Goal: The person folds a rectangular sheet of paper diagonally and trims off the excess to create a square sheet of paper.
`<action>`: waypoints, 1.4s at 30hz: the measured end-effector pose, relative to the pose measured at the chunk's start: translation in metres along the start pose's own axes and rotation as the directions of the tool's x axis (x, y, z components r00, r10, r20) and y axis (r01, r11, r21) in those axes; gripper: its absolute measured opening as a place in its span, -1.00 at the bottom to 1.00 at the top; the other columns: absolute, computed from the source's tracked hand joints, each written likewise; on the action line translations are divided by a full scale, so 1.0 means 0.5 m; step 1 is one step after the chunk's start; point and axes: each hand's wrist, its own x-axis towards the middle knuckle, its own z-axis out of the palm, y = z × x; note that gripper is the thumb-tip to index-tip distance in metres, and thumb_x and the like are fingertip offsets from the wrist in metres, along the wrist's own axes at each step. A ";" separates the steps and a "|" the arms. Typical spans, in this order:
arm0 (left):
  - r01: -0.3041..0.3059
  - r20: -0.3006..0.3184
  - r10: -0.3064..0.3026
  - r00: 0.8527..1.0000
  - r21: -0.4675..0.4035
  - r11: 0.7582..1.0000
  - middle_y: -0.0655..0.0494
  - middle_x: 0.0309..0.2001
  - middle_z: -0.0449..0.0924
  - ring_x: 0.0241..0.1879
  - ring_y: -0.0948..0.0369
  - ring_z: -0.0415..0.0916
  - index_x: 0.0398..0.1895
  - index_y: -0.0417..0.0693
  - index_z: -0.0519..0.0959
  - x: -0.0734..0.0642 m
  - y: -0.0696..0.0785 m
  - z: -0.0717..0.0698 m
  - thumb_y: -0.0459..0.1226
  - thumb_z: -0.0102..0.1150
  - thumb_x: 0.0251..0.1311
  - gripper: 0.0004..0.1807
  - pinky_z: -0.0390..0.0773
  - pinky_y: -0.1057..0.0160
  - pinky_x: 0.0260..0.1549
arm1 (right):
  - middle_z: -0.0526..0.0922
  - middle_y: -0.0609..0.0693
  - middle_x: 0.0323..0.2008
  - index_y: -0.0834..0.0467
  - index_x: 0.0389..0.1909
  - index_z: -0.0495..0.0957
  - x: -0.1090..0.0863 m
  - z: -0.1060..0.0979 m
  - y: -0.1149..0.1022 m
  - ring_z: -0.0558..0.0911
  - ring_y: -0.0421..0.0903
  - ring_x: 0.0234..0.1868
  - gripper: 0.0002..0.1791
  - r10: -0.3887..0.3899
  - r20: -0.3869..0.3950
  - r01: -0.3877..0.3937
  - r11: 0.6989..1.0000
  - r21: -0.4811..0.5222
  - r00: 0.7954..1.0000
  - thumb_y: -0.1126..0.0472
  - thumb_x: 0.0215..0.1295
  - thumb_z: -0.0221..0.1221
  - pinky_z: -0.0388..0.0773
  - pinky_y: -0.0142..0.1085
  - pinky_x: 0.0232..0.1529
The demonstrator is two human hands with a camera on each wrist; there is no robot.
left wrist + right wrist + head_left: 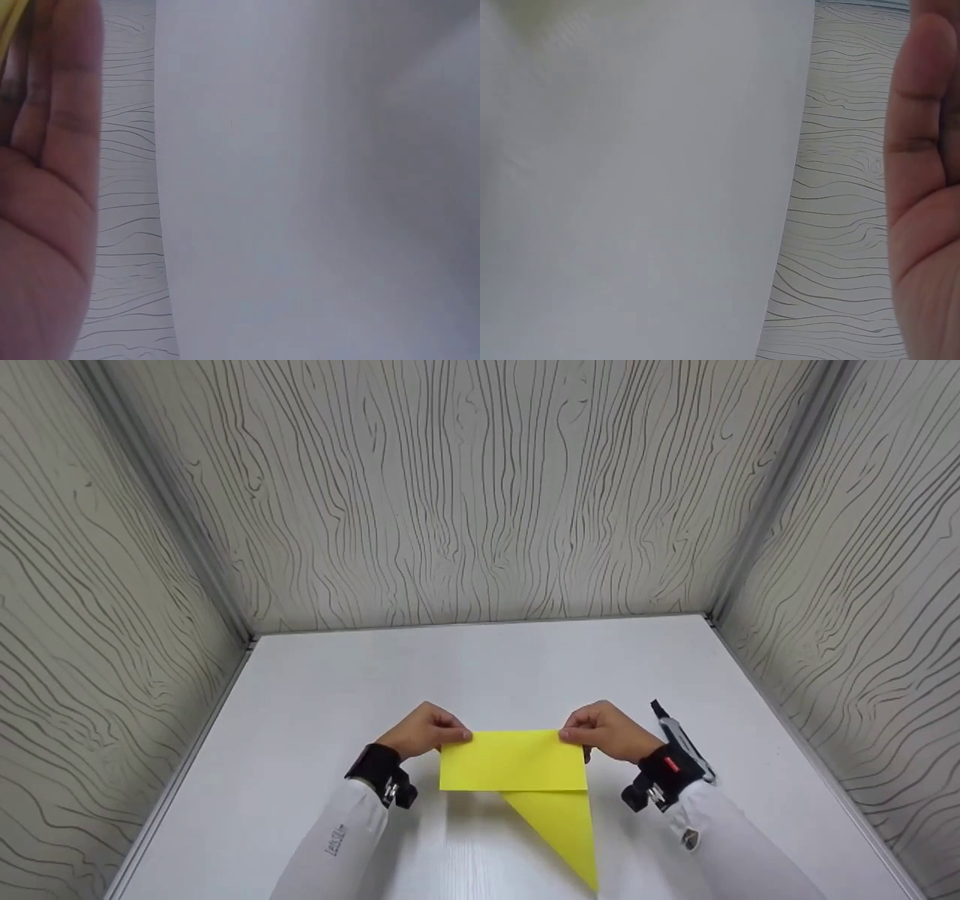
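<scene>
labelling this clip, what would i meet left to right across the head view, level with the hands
left wall panel, left hand, yellow paper, right hand, grey-and-black tool, right wall panel

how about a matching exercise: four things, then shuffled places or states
1. folded bright yellow paper sheet
2. bare left hand
3. bare right hand
4. slim grey-and-black object

A. pinches the sheet near its upper right corner
B. partly hidden by the black right wristband
C. pinches the sheet near its upper left corner
D. shows a triangular part at lower right

1-D, 2-C, 3-A, 4-B
</scene>
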 end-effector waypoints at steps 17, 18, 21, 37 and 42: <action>0.013 -0.064 -0.026 0.998 -0.196 0.981 -0.09 -0.18 0.88 -0.32 0.18 0.83 -0.08 -0.29 0.83 -0.007 -0.012 -0.010 -0.23 0.34 0.49 -0.74 0.83 0.21 -0.21 | 0.81 -0.02 -0.29 0.39 -0.07 0.76 -0.021 0.003 0.028 0.71 -0.24 -0.39 -0.74 0.044 -0.024 -0.042 0.997 0.068 0.999 0.24 0.61 0.23 0.71 -0.40 -0.32; 0.010 -0.068 -0.025 0.997 -0.212 0.977 -0.10 -0.17 0.88 -0.31 0.18 0.83 -0.07 -0.30 0.83 -0.006 -0.013 -0.011 -0.23 0.33 0.50 -0.73 0.82 0.22 -0.21 | 0.81 -0.01 -0.28 0.39 -0.06 0.76 -0.023 0.002 0.030 0.72 -0.24 -0.39 -0.73 0.050 -0.020 -0.048 0.996 0.075 0.999 0.24 0.61 0.23 0.72 -0.40 -0.31; -0.002 -0.088 -0.019 0.996 -0.230 0.973 -0.10 -0.18 0.88 -0.31 0.19 0.83 -0.08 -0.31 0.83 -0.003 -0.016 -0.011 -0.23 0.32 0.51 -0.73 0.81 0.24 -0.24 | 0.84 0.00 -0.28 0.43 -0.04 0.75 -0.030 -0.002 0.036 0.75 -0.23 -0.39 -0.72 0.060 0.004 -0.060 0.992 0.107 0.998 0.25 0.60 0.24 0.74 -0.38 -0.27; -0.013 -0.348 -0.015 0.937 -0.079 0.997 -0.19 0.08 0.77 0.02 0.01 0.77 0.20 -0.30 0.69 0.022 -0.005 0.014 -0.14 0.14 0.65 -0.61 0.77 0.03 0.11 | 0.80 -0.04 -0.38 0.44 -0.11 0.72 -0.036 0.010 0.061 0.75 -0.20 -0.45 -0.71 0.147 -0.073 -0.133 0.977 0.168 0.987 0.22 0.60 0.25 0.75 -0.38 -0.29; 0.023 -0.424 0.025 0.906 0.108 0.994 -0.33 0.39 0.52 0.40 -0.24 0.50 0.46 -0.31 0.46 0.027 0.014 0.047 -0.21 0.20 0.58 -0.47 0.50 -0.21 0.44 | 0.79 -0.02 -0.39 0.40 -0.13 0.72 -0.030 0.017 0.075 0.76 -0.17 -0.45 -0.73 0.259 -0.158 -0.226 0.953 0.200 0.953 0.22 0.60 0.25 0.75 -0.37 -0.30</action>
